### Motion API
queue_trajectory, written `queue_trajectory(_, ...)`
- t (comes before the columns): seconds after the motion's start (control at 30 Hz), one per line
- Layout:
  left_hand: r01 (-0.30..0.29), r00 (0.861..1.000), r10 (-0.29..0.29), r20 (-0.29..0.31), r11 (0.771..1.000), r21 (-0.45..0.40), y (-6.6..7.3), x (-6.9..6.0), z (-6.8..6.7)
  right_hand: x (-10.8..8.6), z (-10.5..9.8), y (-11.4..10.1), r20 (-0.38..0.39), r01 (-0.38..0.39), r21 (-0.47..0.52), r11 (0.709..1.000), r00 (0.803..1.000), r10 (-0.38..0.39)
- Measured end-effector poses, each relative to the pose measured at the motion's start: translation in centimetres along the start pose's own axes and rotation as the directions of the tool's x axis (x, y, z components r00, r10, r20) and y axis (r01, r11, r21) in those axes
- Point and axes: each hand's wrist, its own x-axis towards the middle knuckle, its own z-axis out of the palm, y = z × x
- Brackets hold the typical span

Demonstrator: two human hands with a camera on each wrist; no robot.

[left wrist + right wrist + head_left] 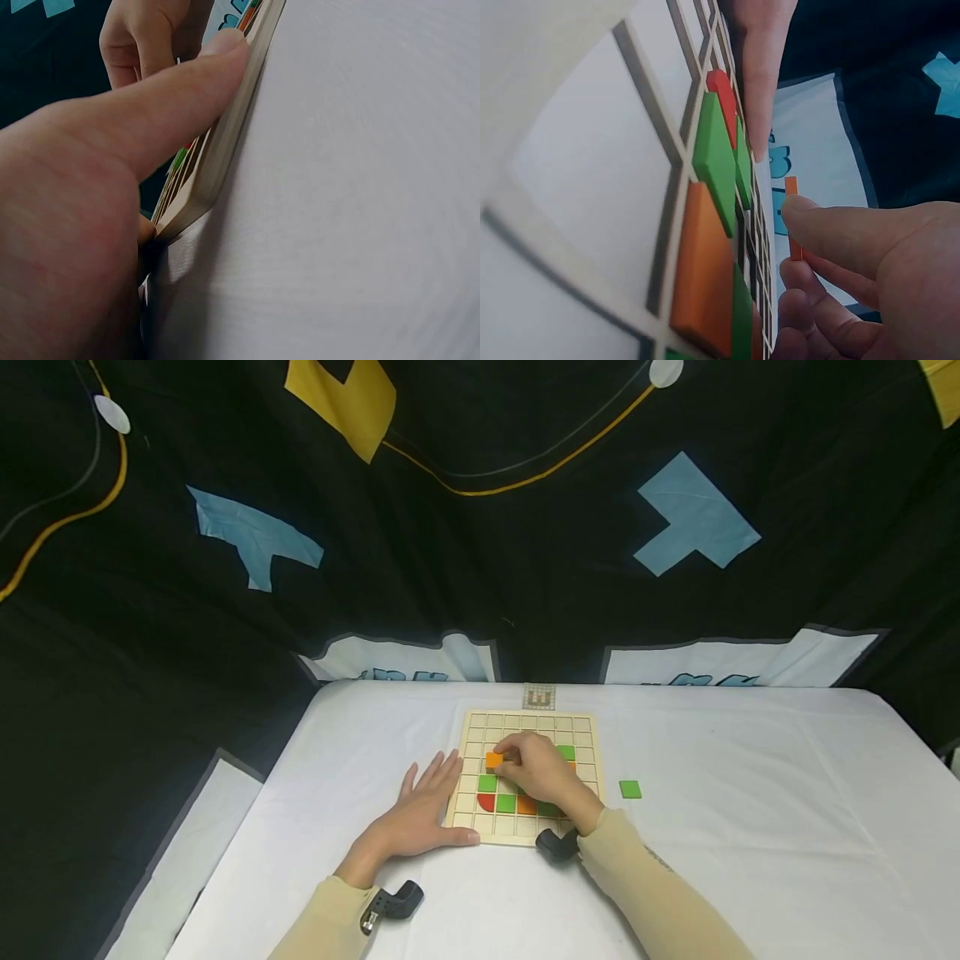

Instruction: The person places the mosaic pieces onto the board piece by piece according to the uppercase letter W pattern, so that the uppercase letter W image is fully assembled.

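Observation:
An orange square tile (493,762) is pinched between the thumb and fingers of my right hand (538,768), over the left part of a wooden grid board (517,840). In the right wrist view that orange tile (792,225) is seen edge-on, apart from the grid. My left hand (422,818) lies spread with straight fingers along the board's left edge, its thumb (202,82) on the near rim. Set in the grid are green squares (506,803), a red quarter-round tile (487,802) and an orange square (527,805). My right hand hides some of the grid.
A loose green tile (630,789) lies on the white tablecloth (750,827) right of the board. Behind the board sits a small patterned card (538,697). A dark printed curtain (480,568) hangs behind the table. Each wrist wears a black camera mount (401,900).

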Motion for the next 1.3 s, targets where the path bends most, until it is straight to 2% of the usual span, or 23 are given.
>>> queue_trajectory(0.7,0.001,1.000,-0.001,0.008,1.000,0.004,-0.15,0.08,0.11,0.73,0.66,-0.39,0.052,-0.015,-0.088,0.996,0.998,0.020)
queue_trajectory(0.9,0.002,1.000,-0.002,0.009,1.000,0.006,0.01,-0.02,-0.06,0.89,0.83,-0.55,0.053,-0.017,-0.139,0.990,0.998,0.025)
queue_trajectory(1.3,-0.001,1.000,0.001,0.007,1.000,0.009,-0.02,0.00,-0.06,1.02,0.89,-0.55,0.051,-0.022,-0.158,0.987,0.998,0.031)
